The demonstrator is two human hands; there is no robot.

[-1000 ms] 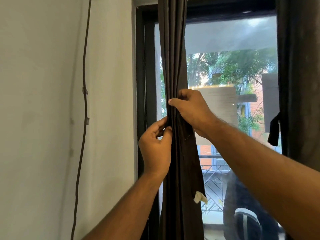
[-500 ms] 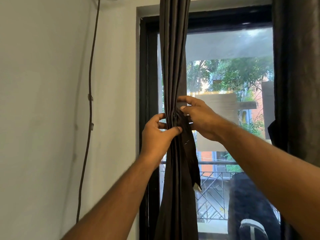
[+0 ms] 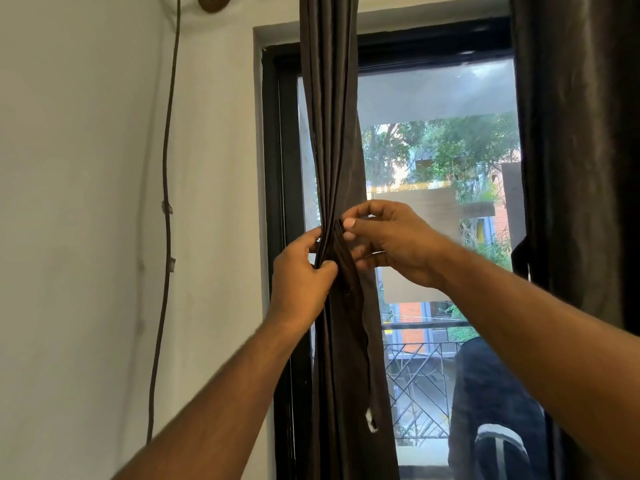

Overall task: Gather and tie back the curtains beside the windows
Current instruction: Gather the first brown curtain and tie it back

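Standing at the window, bunching the dark curtain into a narrow column against the black window frame at about 12 o'clock in the view. Clamping the gathered folds at the waist with the left hand, thumb and fingers curled round the bundle, probably to keep the pleats from springing apart. Pinching a dark tie strip with the right hand, thumb and forefinger closed on its upper end just beside the left grip, remaining fingers loosely curled; likely feeding the strip round the bundle. Trailing the strip's free end down the curtain's right edge toward 5 o'clock, ending in a small white tag. Judging the wrap as begun but not yet fastened. Hanging at 3 o'clock, well apart, a second curtain, with a dark loop at its inner edge; whether tied already, cannot tell. Running down the white wall at 9 o'clock, a thin brown cable, clipped in places.
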